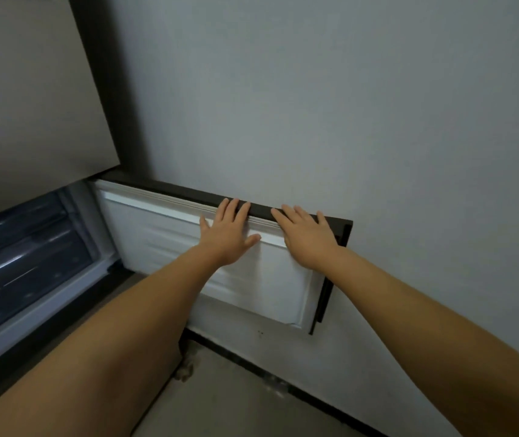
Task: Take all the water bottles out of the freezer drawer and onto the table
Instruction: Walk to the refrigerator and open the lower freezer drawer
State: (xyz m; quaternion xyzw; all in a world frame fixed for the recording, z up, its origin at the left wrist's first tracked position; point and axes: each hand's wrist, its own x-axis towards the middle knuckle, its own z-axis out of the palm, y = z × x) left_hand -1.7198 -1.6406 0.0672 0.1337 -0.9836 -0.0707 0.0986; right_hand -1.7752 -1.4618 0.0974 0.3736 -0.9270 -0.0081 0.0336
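Observation:
The freezer door (170,247) stands swung open to the right, its white inner liner facing me and its dark top edge toward the wall. My left hand (226,231) lies flat on the liner with straight fingers reaching over the dark top edge. Beside it, my right hand (307,238) also rests flat on the door near its outer corner, fingers straight on the edge. At the left, the open freezer compartment shows a dark translucent drawer (21,247). No water bottles are visible; the drawer's contents cannot be made out.
The grey upper fridge door (31,89) rises at the top left. A pale wall (346,105) stands right behind the open door, with a dark baseboard (283,373) below. Tan floor (236,405) lies beneath my arms.

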